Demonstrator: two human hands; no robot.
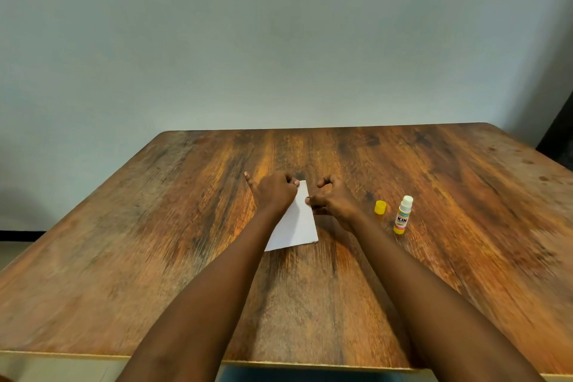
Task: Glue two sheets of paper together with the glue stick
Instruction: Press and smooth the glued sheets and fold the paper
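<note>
Right now the wooden table [186,242] carries everything, and the white paper [296,223] lies flat near its middle so I can press on it. My left hand [274,191] is curled, fingertips bearing on the sheet's far end; my right hand [333,200] pinches its right edge, likely lining up the sheets. Whether two sheets are stacked, I cannot tell. Well right stands the uncapped glue stick [403,215], its yellow cap [380,207] just beside it.

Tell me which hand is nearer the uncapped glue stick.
Right. The right hand sits between the paper and the glue stick, a gap apart; the left hand is farther off, over the paper's left side.
</note>
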